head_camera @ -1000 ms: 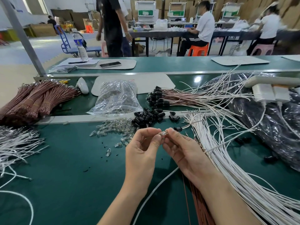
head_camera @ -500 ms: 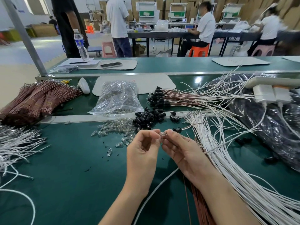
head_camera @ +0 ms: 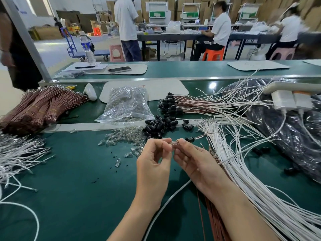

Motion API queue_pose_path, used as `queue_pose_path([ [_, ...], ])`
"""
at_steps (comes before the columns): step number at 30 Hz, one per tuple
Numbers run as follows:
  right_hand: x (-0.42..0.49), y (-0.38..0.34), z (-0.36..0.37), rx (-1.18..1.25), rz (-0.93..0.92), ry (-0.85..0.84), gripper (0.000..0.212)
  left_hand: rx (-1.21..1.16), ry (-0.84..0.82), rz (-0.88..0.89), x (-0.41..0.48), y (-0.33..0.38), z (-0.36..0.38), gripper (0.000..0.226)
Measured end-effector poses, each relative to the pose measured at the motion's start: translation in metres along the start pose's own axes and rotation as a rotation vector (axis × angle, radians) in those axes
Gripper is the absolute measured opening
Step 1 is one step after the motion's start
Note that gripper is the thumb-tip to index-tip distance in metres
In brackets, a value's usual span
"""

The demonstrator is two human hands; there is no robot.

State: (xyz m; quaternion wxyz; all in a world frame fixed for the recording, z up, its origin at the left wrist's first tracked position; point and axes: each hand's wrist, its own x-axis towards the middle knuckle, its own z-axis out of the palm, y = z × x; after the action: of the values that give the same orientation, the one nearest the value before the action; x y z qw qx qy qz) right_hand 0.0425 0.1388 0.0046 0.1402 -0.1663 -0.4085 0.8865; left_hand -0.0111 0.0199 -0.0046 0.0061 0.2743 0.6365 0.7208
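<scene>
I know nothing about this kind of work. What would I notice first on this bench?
Dead centre, the left hand and right hand pinch a small clear glass bulb between their fingertips above the dark green table. To the right a thick fan of white wires sweeps across it, and just beyond the hands lies a heap of small black plastic caps. Tied bundles of reddish-brown wires sit at far left.

Looked forward and down from one wide-angle camera on the head. Sat close above the left hand (head_camera: 152, 165) and right hand (head_camera: 197, 165), facing across the green bench (head_camera: 69, 188) toward distant worktables (head_camera: 175, 36).
</scene>
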Motion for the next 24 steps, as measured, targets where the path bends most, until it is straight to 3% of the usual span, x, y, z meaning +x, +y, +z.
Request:
queue_pose_path([
  [7, -0.0006, -0.0009, -0.0011, 0.015, 0.014, -0.024, 0.021, 0.000, -0.016, 0.014, 0.0008, -0.0014, -0.0010, 0.035],
  [15, -0.0012, 0.0011, 0.0013, 0.027, 0.009, -0.009, 0.019, 0.207, -0.006, 0.228, 0.0014, -0.0051, -0.0026, 0.030],
  [24, -0.0006, 0.0017, 0.0003, 0.008, -0.019, -0.011, 0.017, 0.216, -0.018, 0.227, 0.0011, -0.0088, -0.0041, 0.030],
])
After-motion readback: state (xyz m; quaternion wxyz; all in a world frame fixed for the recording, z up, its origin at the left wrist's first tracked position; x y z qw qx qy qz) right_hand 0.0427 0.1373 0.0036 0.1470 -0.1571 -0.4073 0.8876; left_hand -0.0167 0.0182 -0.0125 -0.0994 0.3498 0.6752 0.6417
